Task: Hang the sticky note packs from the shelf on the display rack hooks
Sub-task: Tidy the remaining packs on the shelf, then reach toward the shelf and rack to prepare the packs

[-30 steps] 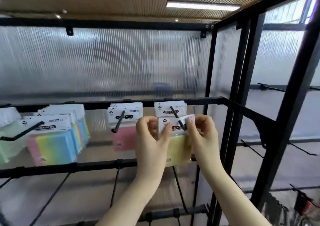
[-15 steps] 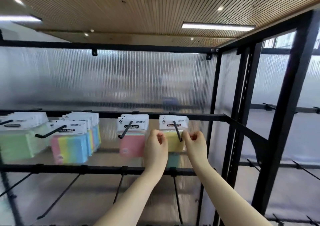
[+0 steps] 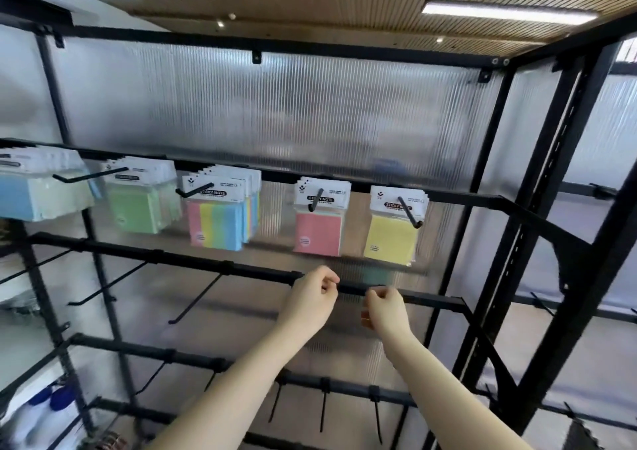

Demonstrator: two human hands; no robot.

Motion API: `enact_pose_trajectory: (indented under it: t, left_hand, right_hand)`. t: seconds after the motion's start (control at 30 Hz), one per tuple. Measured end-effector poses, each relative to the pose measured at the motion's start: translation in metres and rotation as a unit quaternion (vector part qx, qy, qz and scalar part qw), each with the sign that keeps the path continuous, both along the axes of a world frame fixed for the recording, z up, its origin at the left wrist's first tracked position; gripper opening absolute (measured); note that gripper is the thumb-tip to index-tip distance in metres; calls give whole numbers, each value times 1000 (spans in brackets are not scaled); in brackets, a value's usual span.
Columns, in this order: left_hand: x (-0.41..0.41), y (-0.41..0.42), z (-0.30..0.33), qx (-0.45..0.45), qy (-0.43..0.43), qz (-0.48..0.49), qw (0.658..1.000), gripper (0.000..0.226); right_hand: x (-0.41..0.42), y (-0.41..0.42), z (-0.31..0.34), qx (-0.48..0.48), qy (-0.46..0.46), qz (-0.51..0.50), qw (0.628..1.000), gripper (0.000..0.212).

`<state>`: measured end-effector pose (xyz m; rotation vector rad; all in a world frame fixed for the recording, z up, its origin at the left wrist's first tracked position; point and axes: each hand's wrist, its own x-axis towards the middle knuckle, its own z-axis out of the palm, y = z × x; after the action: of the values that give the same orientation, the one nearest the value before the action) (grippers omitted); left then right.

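A yellow sticky note pack (image 3: 391, 237) hangs on the rightmost hook (image 3: 410, 213) of the rack's top bar. Left of it hang a pink pack (image 3: 317, 234), striped multicolour packs (image 3: 217, 224), green packs (image 3: 138, 208) and blue packs (image 3: 24, 198). My left hand (image 3: 312, 299) and my right hand (image 3: 384, 310) hover below the yellow pack, in front of the second bar (image 3: 193, 263). Both hands have loosely curled fingers and hold nothing.
The black metal display rack has a ribbed translucent back panel (image 3: 275, 112). Bare hooks (image 3: 196, 301) stick out from the second and third bars. A thick black upright (image 3: 537, 243) stands at the right. Blue items (image 3: 51, 398) lie low at the left.
Both hands let go of the yellow pack, which now hangs on the hook, and dropped down to the second bar. The view has pulled back and shifted left.
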<state>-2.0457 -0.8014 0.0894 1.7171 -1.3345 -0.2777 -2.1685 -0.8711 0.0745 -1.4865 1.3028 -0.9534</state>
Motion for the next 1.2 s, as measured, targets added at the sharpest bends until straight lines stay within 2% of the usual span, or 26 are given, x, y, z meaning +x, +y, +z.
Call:
enact_pose_trajectory:
  t: [0.13, 0.4, 0.53, 0.77, 1.0, 1.2]
  left_hand:
    - [41, 37, -2, 1, -15, 21, 1000, 13]
    - [159, 123, 8, 23, -61, 70, 995, 9]
    - [235, 181, 6, 54, -87, 103, 989, 13]
    - [356, 296, -7, 115, -82, 215, 966, 6]
    - [426, 390, -24, 183, -71, 299, 934, 10]
    - [468, 433, -44, 196, -52, 351, 914, 16]
  right_hand:
    - [38, 39, 1, -94, 22, 19, 995, 17]
    - [160, 112, 28, -161, 72, 113, 978, 23]
    - [241, 159, 38, -179, 98, 176, 963, 19]
    - [366, 246, 36, -203, 123, 289, 927, 18]
    - [454, 320, 21, -200, 143, 390, 887, 21]
    - [523, 352, 2, -206, 156, 459, 850, 21]
